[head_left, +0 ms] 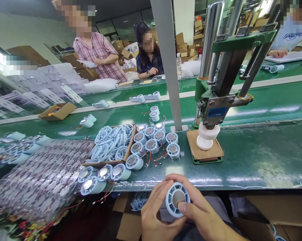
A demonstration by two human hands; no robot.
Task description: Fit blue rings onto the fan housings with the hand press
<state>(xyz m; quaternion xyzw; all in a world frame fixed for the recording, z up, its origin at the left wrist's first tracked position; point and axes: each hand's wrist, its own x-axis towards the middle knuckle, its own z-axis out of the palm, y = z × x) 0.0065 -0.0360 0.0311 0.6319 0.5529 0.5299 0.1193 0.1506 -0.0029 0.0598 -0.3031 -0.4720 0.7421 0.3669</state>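
Both hands on 1 round fan housing (177,199) below bench edge: left hand (157,214) cups it, right hand (201,214) pinches rim. Ring looks seated. Press (208,135) unloaded; about 15 housings (151,144) wait.

A green tabletop (253,160) fills the middle of the frame; right of centre stands a green hand press (223,97) over a brown pad (203,152) bearing two white discs; left of it sits a cardboard tray (110,144) of pale blue rings, with wired round blue housings (153,140) clustered beside it; at lower left lies a blurred patterned heap (40,180); a small cardboard box (57,111) rests at mid left; three people work along the top.
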